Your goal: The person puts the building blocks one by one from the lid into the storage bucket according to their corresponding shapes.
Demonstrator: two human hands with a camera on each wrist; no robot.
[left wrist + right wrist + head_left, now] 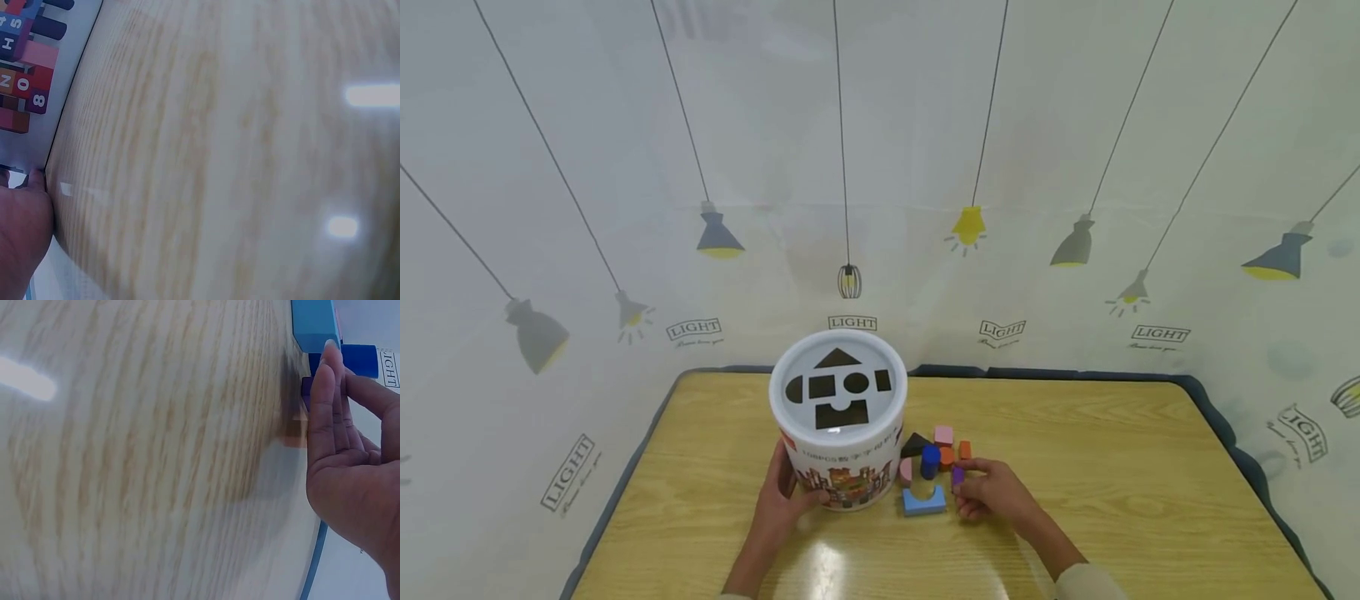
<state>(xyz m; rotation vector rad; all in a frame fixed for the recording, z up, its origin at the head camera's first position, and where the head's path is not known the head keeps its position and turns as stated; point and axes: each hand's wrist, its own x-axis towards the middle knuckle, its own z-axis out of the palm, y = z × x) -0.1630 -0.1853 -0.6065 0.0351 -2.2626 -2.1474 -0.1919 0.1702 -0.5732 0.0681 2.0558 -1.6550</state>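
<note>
My left hand (778, 500) grips a white bucket (842, 492) low on its left side, thumb across the printed front. The bucket stands upright; its white lid (880, 408) has several shaped holes. Beside it on the right, the fingers of my right hand (996, 496) pinch a small purple block (957, 479), partly covered by them. Around that hand lie a dark blue cylinder (930, 462), a light blue arch block (924, 502) and an orange block (965, 450). In the right wrist view, the fingers hide part of the purple block (305, 394).
Farther back are a pink cube (943, 435), a dark triangular block (916, 444) and a red-orange block (947, 456). A pink rounded block (906, 472) lies by the bucket. The wooden table (1112, 467) meets a lamp-printed curtain (910, 167) at its dark edge.
</note>
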